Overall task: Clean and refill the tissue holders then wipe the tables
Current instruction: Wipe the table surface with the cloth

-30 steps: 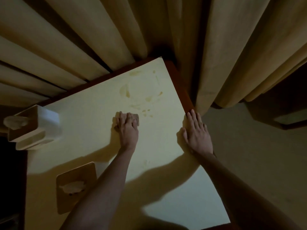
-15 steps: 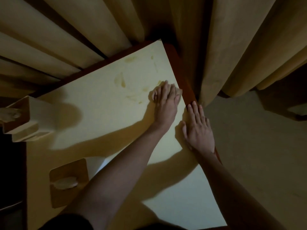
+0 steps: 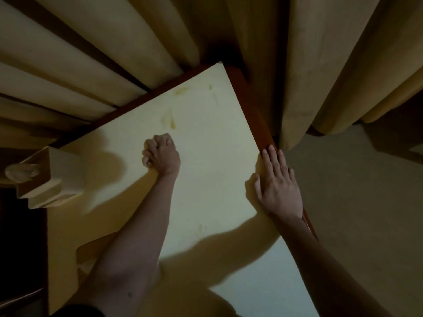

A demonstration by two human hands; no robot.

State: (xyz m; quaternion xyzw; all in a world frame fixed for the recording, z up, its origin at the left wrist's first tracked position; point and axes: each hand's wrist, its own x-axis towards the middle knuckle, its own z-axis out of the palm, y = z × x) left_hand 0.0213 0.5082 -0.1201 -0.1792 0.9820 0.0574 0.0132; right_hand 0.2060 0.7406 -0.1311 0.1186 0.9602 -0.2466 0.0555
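Where curtains (image 3: pixel 297 65) hang — stains (image 3: pixel 170 121) beside tissue holder (image 3: pixel 50 177).

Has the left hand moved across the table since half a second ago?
Yes. The left hand has slid away from the table's right edge, where it was beside the right hand, towards the tissue holder.

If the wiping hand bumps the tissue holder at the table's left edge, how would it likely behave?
The tissue holder looks tall, boxy and probably light, so it would likely slide or tip. It stands right at the table edge, so a push could drop it. The left hand is some way off.
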